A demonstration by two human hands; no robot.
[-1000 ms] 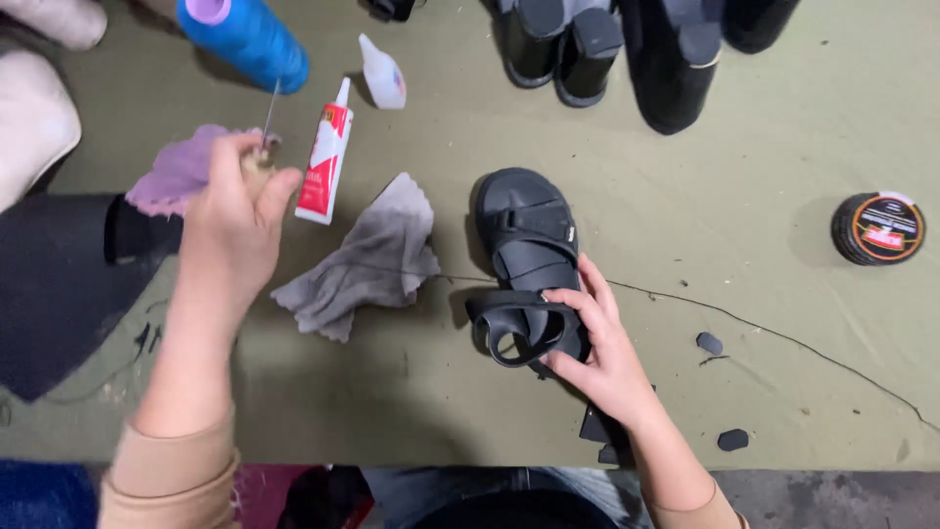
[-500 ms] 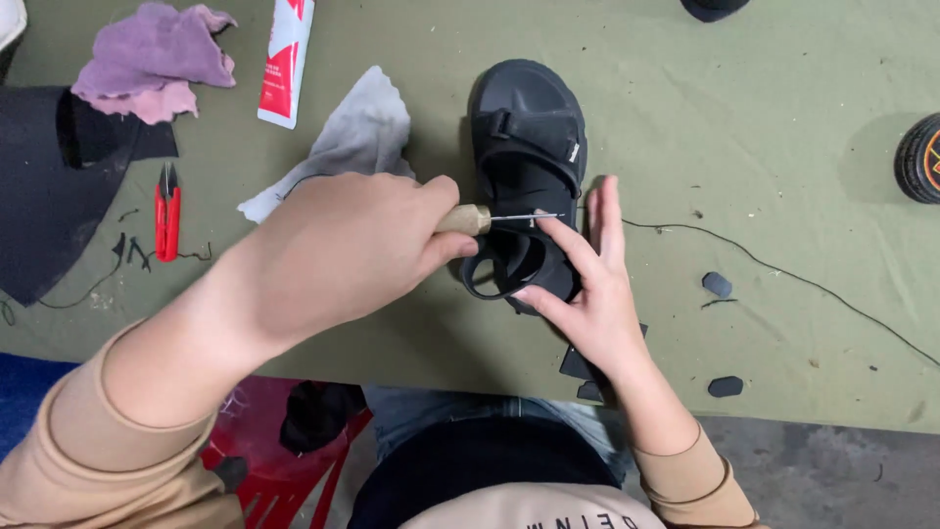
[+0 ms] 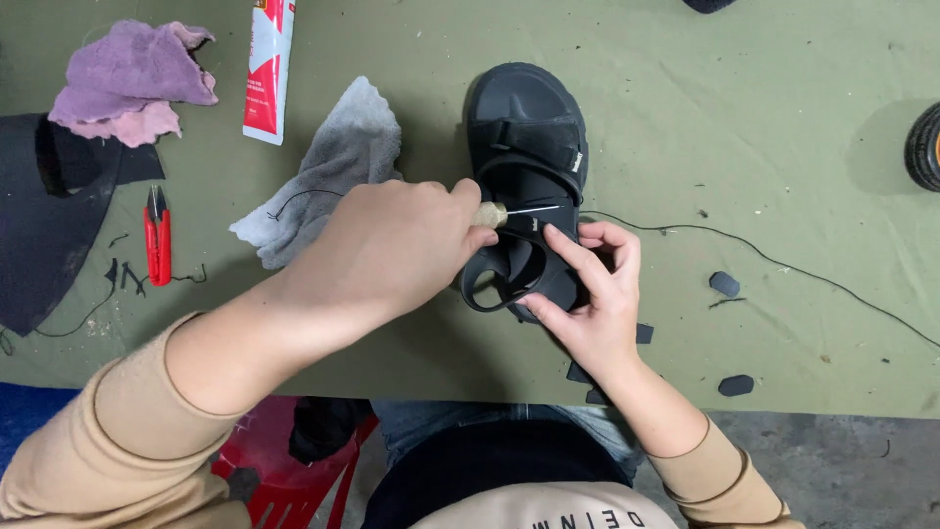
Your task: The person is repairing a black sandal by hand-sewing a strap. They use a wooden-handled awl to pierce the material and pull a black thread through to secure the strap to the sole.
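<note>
A black strapped sandal [image 3: 526,132] lies on the olive green table [image 3: 783,176], toe end away from me. My left hand [image 3: 392,245] is closed around a wooden-handled awl [image 3: 494,214]; its thin metal needle points right, over the sandal's strap. My right hand [image 3: 587,294] grips the sandal's lower straps near the heel, fingers curled on them. A black thread [image 3: 764,257] trails from the sandal to the right across the table.
A grey cloth [image 3: 343,157] lies left of the sandal, a red-and-white glue tube [image 3: 269,69] above it. Red snips [image 3: 158,235], a purple-pink rag [image 3: 132,78] and a black sheet [image 3: 39,225] sit at the left. Small black scraps [image 3: 726,284] lie at the right; a round tin [image 3: 925,147] at the right edge.
My left hand came from the far left of the table with the awl and now holds its needle at the sandal strap. My right hand stays on the sandal.
</note>
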